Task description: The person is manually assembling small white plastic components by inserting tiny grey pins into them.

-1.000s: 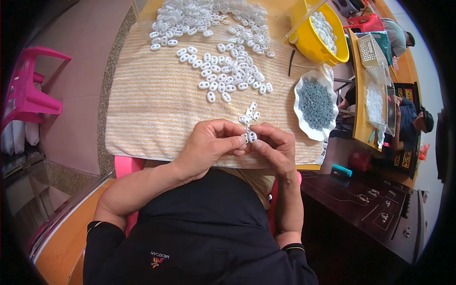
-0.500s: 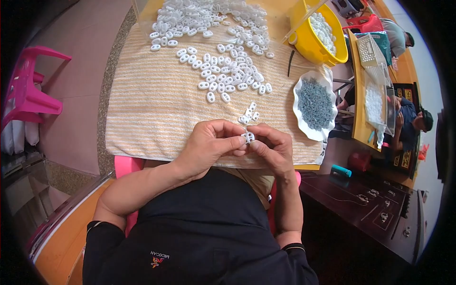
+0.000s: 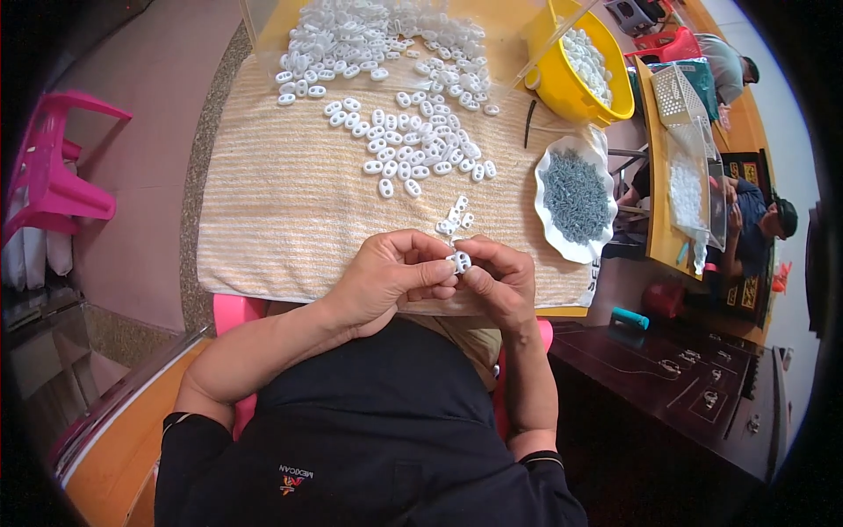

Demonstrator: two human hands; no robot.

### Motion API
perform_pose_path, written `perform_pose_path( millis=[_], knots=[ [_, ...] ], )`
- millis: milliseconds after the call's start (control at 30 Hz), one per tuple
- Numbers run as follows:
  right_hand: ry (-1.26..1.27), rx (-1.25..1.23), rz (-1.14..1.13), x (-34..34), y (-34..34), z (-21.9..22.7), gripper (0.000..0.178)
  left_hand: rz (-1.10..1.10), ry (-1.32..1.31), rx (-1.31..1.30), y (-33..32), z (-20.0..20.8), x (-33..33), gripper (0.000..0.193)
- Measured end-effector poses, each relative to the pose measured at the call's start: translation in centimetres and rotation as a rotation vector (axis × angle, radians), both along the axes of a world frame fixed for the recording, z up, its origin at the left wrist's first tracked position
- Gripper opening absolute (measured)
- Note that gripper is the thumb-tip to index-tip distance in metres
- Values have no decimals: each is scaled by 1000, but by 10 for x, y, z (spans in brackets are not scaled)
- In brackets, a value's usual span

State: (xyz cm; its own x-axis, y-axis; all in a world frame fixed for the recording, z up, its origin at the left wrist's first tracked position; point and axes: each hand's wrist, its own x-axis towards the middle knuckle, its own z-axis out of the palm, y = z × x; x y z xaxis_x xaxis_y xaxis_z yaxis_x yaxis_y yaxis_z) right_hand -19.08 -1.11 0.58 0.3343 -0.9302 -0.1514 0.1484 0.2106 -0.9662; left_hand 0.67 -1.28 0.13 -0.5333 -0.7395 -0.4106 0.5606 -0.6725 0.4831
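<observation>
A small white oval plastic piece with two holes [image 3: 462, 262], like a cord lock, sits between the fingertips of both hands near the towel's front edge. My left hand [image 3: 386, 272] pinches it from the left, thumb and index finger closed. From the other side, my right hand [image 3: 500, 279] grips it between thumb and fingers. Just beyond the fingertips lie several similar white pieces [image 3: 456, 215] in a small group. A larger scatter of two-hole white pieces [image 3: 421, 140] spreads farther out, below a dense heap [image 3: 338, 39]. Fingers partly hide the held piece.
A striped towel [image 3: 263, 220] covers the table. On the right stand a wavy white dish [image 3: 545, 220] of tiny blue-grey pieces and a yellow tub [image 3: 549, 88] of white parts. Between them lies a thin black strip [image 3: 529, 123]. A pink stool [image 3: 66, 176] stands left; another person [image 3: 751, 215] sits at right.
The view has shifted slightly, so the tabletop things appear a little lower and to the left. Both hands still hold the white piece, with only small finger movement.
</observation>
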Motion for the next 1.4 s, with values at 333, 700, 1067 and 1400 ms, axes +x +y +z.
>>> perform_pose_path(
  millis=[333,700,1067,1400],
  knots=[
    [-73,-93,-3,4,0,-6,30,-45,107,-30,-1,-1,0,11],
    [-39,-144,-12,7,5,-3,29,-10,121,-51,6,-1,-3,9],
    [8,-230,31,3,3,-1,28,-34,81,-159,4,1,-4,8],
    [-114,78,86,1,4,4,24,-44,12,-117,1,5,-2,8]
  ],
)
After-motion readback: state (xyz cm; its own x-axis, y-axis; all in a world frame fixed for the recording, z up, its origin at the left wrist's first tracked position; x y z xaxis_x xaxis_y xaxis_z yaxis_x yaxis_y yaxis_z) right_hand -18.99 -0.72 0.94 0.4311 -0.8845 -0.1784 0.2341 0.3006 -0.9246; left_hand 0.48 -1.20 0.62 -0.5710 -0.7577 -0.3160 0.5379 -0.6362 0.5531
